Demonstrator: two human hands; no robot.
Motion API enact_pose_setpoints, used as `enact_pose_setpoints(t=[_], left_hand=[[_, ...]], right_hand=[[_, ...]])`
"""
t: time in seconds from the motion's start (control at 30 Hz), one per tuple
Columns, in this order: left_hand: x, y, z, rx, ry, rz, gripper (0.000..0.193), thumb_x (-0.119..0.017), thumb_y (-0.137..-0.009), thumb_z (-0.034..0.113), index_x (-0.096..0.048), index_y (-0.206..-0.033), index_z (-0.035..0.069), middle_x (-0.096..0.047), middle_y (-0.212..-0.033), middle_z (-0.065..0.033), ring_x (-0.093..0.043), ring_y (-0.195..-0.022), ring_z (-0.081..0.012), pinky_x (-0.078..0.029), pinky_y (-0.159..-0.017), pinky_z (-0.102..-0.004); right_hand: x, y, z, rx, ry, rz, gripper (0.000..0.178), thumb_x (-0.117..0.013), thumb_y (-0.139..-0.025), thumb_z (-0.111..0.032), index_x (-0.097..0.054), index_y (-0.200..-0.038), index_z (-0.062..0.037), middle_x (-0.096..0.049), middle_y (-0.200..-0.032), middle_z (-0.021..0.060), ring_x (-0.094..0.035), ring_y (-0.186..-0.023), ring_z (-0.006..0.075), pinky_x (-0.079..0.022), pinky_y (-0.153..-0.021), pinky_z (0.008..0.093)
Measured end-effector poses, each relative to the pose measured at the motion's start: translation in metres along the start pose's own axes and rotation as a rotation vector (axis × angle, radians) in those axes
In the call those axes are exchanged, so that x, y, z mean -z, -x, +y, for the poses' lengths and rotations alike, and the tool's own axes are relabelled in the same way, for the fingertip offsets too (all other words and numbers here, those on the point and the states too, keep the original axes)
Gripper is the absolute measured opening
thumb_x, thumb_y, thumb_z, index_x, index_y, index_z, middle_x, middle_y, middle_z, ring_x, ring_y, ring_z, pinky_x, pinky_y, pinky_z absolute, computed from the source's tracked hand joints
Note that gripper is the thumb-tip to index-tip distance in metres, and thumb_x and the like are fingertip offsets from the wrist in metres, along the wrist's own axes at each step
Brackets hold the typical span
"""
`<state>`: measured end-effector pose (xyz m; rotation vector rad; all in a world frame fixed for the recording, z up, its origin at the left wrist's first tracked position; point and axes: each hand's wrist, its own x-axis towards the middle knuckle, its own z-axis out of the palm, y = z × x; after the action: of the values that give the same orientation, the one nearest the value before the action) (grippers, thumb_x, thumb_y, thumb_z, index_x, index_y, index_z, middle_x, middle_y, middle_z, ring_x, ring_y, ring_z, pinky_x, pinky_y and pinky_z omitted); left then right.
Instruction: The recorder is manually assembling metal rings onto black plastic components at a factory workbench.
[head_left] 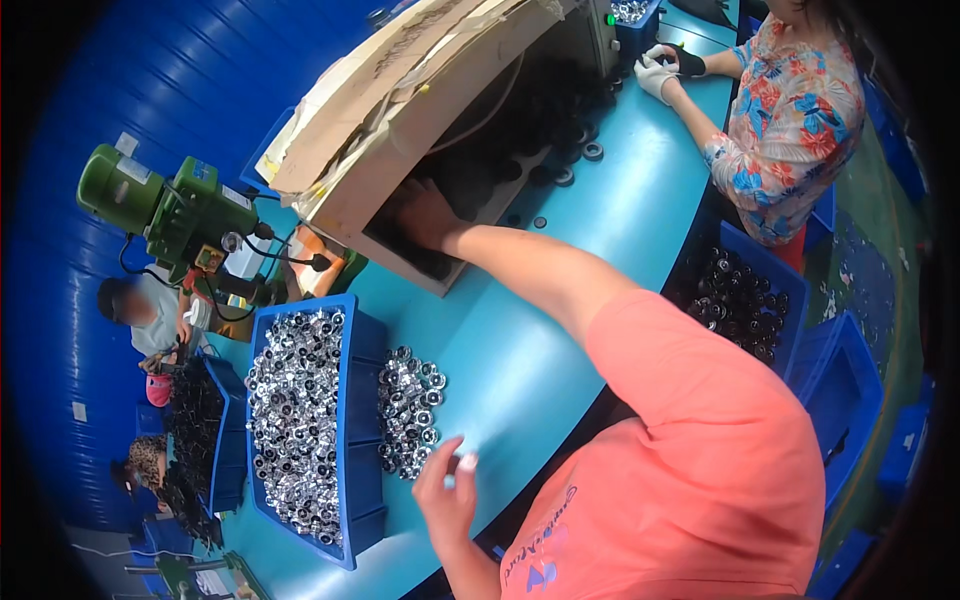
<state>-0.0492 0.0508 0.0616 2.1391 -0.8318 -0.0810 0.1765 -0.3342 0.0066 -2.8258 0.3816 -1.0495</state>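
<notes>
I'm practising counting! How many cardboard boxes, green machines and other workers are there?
Cardboard box, with the right hand reaching inside: 1
Green machine: 1
Other workers: 3, made up of flowered shirt, grey shirt and spotted top
Total: 5

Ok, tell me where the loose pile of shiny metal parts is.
In the head view, the loose pile lies on the teal table, just right of the blue bin of similar parts, above the left hand.

Right hand inside cardboard box; left hand beside shiny caps.
</notes>
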Motion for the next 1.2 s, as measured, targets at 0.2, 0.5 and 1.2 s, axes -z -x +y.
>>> enact_pose_setpoints(t=[0.2,0.5,1.2], left_hand=[[-0.025,-0.034,-0.01,-0.053,0.175,0.038,0.027,-0.074,-0.089,0.006,-0.072,-0.116,0.004,-0.066,-0.077,-0.0048,-0.062,-0.07,-0.0105,-0.05,-0.068,-0.0263],[-0.054,-0.043,-0.04,0.174,0.723,0.02,0.061,-0.076,-0.087,-0.001,-0.052,-0.143,0.004,-0.066,-0.114,-0.0062,-0.065,-0.094,-0.0115,-0.054,-0.075,-0.0239],[-0.036,-0.041,-0.067,0.157,1.073,0.207,0.055,-0.074,-0.085,-0.005,-0.052,-0.135,0.001,-0.064,-0.127,-0.0144,-0.066,-0.108,-0.0187,-0.063,-0.08,-0.0327]], right_hand=[[0.108,0.074,-0.024,-0.295,-0.83,-0.237,0.026,-0.07,-0.088,-0.017,-0.073,-0.111,-0.0048,-0.073,-0.106,0.0113,-0.071,-0.1,0.0242,-0.055,-0.09,0.0355],[0.137,0.176,-0.097,-0.461,-1.621,-0.964,0.024,-0.07,-0.09,-0.002,-0.065,-0.114,-0.0031,-0.069,-0.105,0.0042,-0.067,-0.096,0.0125,-0.057,-0.082,0.0283],[0.069,0.162,-0.143,0.115,-0.671,-0.458,0.032,-0.073,-0.078,-0.013,-0.069,-0.109,-0.0072,-0.068,-0.1,0.0124,-0.067,-0.095,0.0293,-0.054,-0.086,0.0421]])
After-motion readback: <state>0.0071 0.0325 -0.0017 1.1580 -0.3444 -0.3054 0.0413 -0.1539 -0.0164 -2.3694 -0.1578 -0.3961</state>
